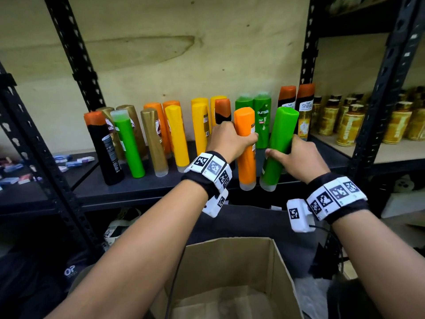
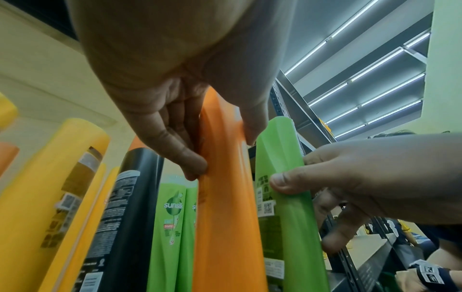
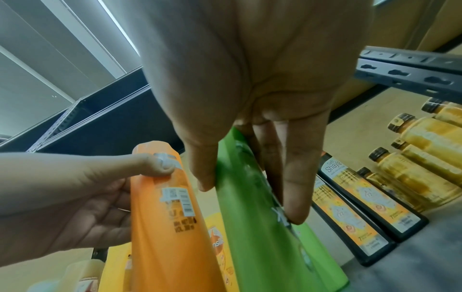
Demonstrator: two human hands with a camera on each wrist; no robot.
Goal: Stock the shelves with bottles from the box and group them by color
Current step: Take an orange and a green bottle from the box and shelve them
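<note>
head view first: my left hand [image 1: 232, 139] is wrapped around the upper half of an orange bottle [image 1: 246, 148], fingers curled round the far side and thumb across the near face. my right hand [image 1: 296, 157] grips a green bottle [image 1: 279, 146] about midway, thumb laid across the near face and fingers behind. both bottles sit cap-down, with their clear caps at the front edge of the black shelf [image 1: 142, 189], the green one tilted to the right, the orange close to upright. whether the caps actually rest on the shelf i cannot tell.

i judge these as stiff plastic bottles with smooth, slightly slick sides, moderately heavy if full. they are tall and narrow on a small cap, so tippy. the waist, where the body narrows and both hands are now, looks the safest hold; the label areas give a little more friction than bare plastic.

outward from the hands, two green sunsilk bottles [image 1: 255, 116] stand just behind, the natural spot for the green one. orange ones [image 1: 158, 125] stand further left, beyond yellow bottles [image 1: 177, 134]. a lone green bottle [image 1: 127, 146] and a black one with an orange end [image 1: 104, 148] stand at the far left. the cardboard box [image 1: 230, 279] is below, near my forearms.
</note>
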